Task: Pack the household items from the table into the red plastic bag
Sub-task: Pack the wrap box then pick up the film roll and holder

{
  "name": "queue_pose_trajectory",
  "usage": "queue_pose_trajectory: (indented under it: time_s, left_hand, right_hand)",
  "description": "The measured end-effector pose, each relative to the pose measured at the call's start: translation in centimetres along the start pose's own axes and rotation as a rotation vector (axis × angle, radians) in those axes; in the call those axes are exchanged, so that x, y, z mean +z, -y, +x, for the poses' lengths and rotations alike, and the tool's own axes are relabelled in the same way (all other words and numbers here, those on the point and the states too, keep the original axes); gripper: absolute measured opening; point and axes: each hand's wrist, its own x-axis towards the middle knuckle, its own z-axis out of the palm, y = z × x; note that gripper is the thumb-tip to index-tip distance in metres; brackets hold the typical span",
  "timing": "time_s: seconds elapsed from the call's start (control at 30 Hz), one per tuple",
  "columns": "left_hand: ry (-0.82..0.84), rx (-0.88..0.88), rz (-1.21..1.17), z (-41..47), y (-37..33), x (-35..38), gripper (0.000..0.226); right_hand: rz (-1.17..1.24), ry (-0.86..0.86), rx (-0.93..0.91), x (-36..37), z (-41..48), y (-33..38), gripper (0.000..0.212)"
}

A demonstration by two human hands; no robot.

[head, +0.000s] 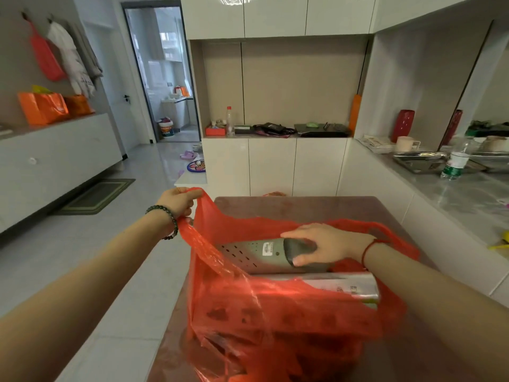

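The red plastic bag (275, 307) stands open on the brown table (289, 206). My left hand (177, 201) grips the bag's left handle and holds it up. My right hand (323, 245) grips the dark end of a grey perforated metal item (256, 256) that lies inside the bag's mouth, pointing left. Just in front of it, a shiny silver roll (341, 285) lies in the bag, partly covered by red plastic. Dark shapes show through the bag's lower wall.
A grey counter (454, 194) runs along the right with a water bottle (455, 161), a metal tray (418, 161), a cup (405, 143) and a red vase (402, 125). White cabinets with a cluttered shelf stand behind the table. Tiled floor lies to the left.
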Motion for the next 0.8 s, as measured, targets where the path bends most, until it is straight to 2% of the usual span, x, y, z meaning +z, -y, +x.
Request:
queue_pose_trajectory:
  time_s: [0.07, 0.13, 0.17, 0.23, 0.27, 0.3, 0.37, 0.43, 0.47, 0.5, 0.6, 0.7, 0.8]
  left_hand:
    - [0.018, 0.004, -0.050, -0.3, -0.4, -0.6, 0.022]
    - [0.027, 0.003, -0.059, -0.7, -0.6, -1.3, 0.022]
    - [0.038, 0.001, -0.056, -0.9, -0.6, -1.6, 0.023]
    - [0.059, -0.015, -0.051, -1.4, -0.7, -1.9, 0.022]
    - [0.071, -0.028, -0.064, -1.6, -0.7, -1.9, 0.022]
    - [0.084, -0.043, -0.083, -1.8, -0.8, -1.8, 0.022]
    - [0.110, -0.070, -0.119, -2.3, -1.1, -1.5, 0.021]
    - [0.150, -0.085, -0.129, -2.8, -1.4, -1.1, 0.019]
    - [0.173, -0.087, -0.138, -3.1, -1.6, -0.8, 0.018]
    - [0.196, -0.087, -0.155, -3.5, -1.8, -0.6, 0.016]
    - [0.270, -0.089, -0.202, -4.6, -2.6, -0.2, 0.014]
    - [0.353, -0.088, -0.154, -5.5, -3.4, 0.1, 0.014]
    - [0.341, -0.025, -0.179, -5.6, -4.1, 0.9, 0.011]
  right_hand:
    - [-0.117, -0.108, 0.086, -0.1, -0.4, -0.6, 0.052]
    - [-0.298, -0.360, 0.274, -0.5, -1.6, -1.5, 0.058]
    - [-0.367, -0.423, 0.430, -0.9, -2.3, -2.4, 0.068]
    - [-0.275, -0.361, 0.741, -1.8, -4.0, -4.3, 0.093]
    - [-0.141, -0.281, 0.829, -2.1, -4.9, -5.9, 0.098]
    - [0.008, -0.197, 0.856, -2.3, -5.9, -7.2, 0.094]
    - [0.292, -0.076, 0.834, -3.0, -7.5, -9.0, 0.062]
    - [0.681, -0.148, 0.770, -3.2, -8.6, -8.6, 0.021]
    - [0.861, -0.176, 0.724, -3.7, -9.0, -7.7, 0.017]
    - [1.048, -0.197, 0.670, -4.3, -9.0, -7.1, 0.021]
    - [1.387, -0.219, 0.501, -7.3, -9.2, -4.3, 0.024]
    - [1.471, -0.285, 0.453, -10.2, -8.8, -2.6, 0.023]
    - [1.478, -0.386, 0.455, -12.2, -7.9, -1.0, 0.022]
